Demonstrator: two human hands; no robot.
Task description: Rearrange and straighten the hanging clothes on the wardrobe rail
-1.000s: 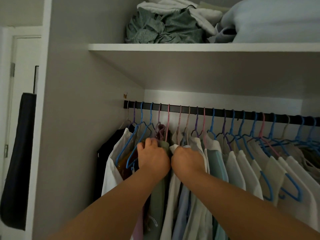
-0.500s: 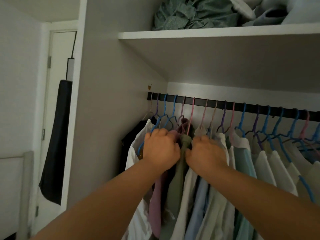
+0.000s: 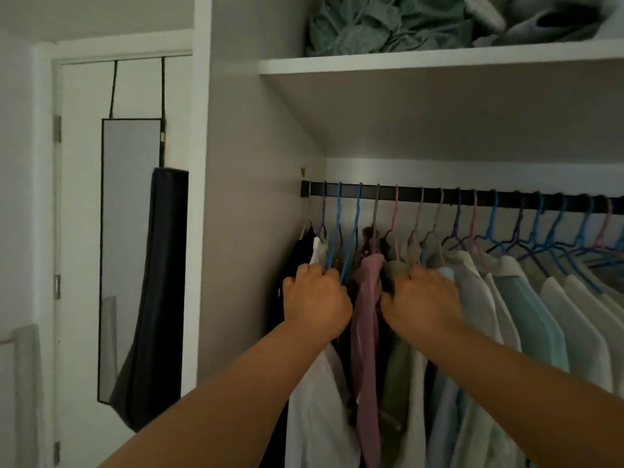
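A person's two bare arms are reaching forward and up into a white wardrobe. A straight black metal rail [image 3: 439, 198] is running across the wardrobe under a white shelf [image 3: 439, 59], and a row of thin plastic hangers in blue, pink and purple [image 3: 493, 224] is hooking over it.

The left hand [image 3: 315, 304] is curling its fingers round the shoulder of a white shirt [image 3: 317, 400] near the left end of the rail, beside two blue hangers [image 3: 344, 244]. The fingertips are hiding behind the cloth, so exactly what they are gripping cannot be told. To the left of that shirt, a black garment [image 3: 300, 251] is hanging against the wardrobe wall.

The right hand [image 3: 422, 302] is curling its fingers over the shoulders of the pale shirts [image 3: 472, 292] just to its right. Between the two hands, a dusty pink garment [image 3: 366, 332] and an olive green garment [image 3: 396, 366] are hanging in the gap. Further right, a pale teal shirt [image 3: 533, 315] and more white shirts are hanging closely together.

On the shelf, crumpled green fabric [image 3: 371, 25] and grey bedding [image 3: 547, 21] are lying in a heap. To the left, outside the wardrobe, a narrow black-framed mirror [image 3: 130, 211] is hanging on a white door [image 3: 81, 197], with a long black bag [image 3: 158, 298] in front of it.
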